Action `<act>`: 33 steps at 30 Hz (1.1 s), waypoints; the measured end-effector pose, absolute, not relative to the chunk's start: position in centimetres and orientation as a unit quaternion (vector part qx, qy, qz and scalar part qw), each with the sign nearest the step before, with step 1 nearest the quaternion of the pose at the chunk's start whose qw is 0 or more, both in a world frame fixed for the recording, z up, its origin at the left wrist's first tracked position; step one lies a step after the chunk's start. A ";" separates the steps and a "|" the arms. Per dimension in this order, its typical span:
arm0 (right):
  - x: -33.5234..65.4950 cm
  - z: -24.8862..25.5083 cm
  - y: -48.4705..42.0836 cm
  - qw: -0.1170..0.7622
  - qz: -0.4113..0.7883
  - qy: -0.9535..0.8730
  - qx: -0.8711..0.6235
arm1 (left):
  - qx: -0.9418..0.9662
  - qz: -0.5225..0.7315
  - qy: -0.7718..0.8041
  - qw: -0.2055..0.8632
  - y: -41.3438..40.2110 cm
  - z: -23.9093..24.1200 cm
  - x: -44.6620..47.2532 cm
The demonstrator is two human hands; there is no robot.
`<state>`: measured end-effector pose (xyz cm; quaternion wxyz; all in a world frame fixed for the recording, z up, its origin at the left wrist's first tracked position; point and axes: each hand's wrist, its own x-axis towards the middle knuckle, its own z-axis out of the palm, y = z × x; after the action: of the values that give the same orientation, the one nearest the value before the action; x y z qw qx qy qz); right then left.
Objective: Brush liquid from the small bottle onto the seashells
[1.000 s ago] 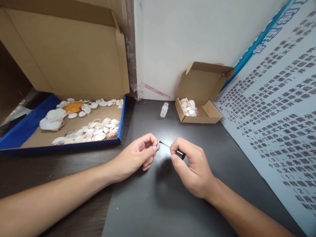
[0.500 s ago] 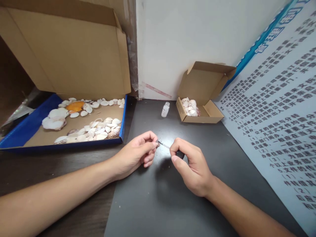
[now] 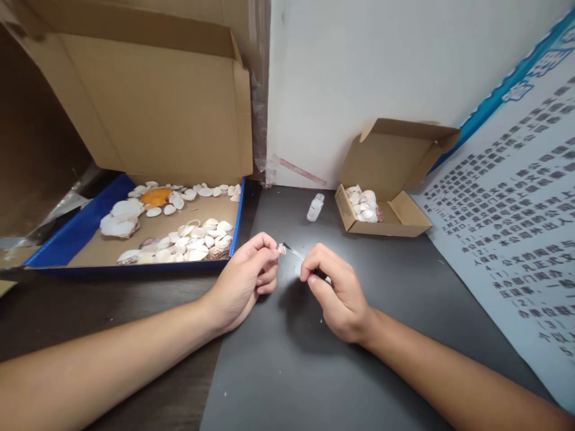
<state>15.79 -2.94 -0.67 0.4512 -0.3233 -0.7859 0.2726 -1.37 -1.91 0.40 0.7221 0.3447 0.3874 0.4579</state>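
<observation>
My left hand (image 3: 245, 281) pinches a small patterned shell (image 3: 281, 249) between thumb and fingertips, just above the dark mat (image 3: 287, 359). My right hand (image 3: 335, 293) is closed on a thin brush with a black cap (image 3: 294, 254); the brush tip touches the shell. A small clear open bottle (image 3: 315, 208) stands on the mat beyond both hands.
A large open cardboard box with blue rim (image 3: 236, 221) at the left holds several white shells and an orange one (image 3: 155, 196). A small open carton (image 3: 395, 221) with shells sits at the back right. A printed poster (image 3: 516, 227) leans on the right. White wall behind.
The view has shifted, so everything sits further right in the picture. Both hands have drawn slightly closer together, and the brush tip stays on the shell.
</observation>
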 end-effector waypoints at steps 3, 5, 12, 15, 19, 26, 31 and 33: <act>16.0 -0.6 -3.3 0.424 0.278 -0.797 -0.328 | 0.339 0.464 0.395 0.717 -1.9 0.5 -1.4; 16.1 -0.6 -3.3 0.410 0.270 -0.786 -0.375 | 0.336 0.464 0.398 0.716 -1.9 0.6 -1.4; 16.2 -0.6 -3.1 0.405 0.281 -0.794 -0.356 | 0.337 0.463 0.398 0.717 -2.0 0.7 -1.3; 16.1 -0.7 -3.0 0.378 0.296 -0.784 -0.393 | 0.338 0.465 0.394 0.717 -2.0 0.7 -1.3; 16.3 -0.7 -2.9 0.388 0.317 -0.753 -0.426 | 0.337 0.465 0.391 0.719 -1.9 0.6 -1.3; 16.4 -0.7 -2.9 0.383 0.343 -0.768 -0.381 | 0.333 0.462 0.392 0.723 -2.0 0.7 -1.3; 16.3 -0.8 -2.8 0.380 0.338 -0.763 -0.398 | 0.342 0.446 0.388 0.731 -2.0 0.7 -1.4; 16.4 -0.8 -2.9 0.395 0.332 -0.767 -0.381 | 0.344 0.444 0.386 0.732 -2.0 0.7 -1.4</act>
<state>16.37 -2.92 -0.77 0.3950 -0.3813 -0.7672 0.3318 -1.38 -1.95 0.69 0.7318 0.3439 0.3863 0.4439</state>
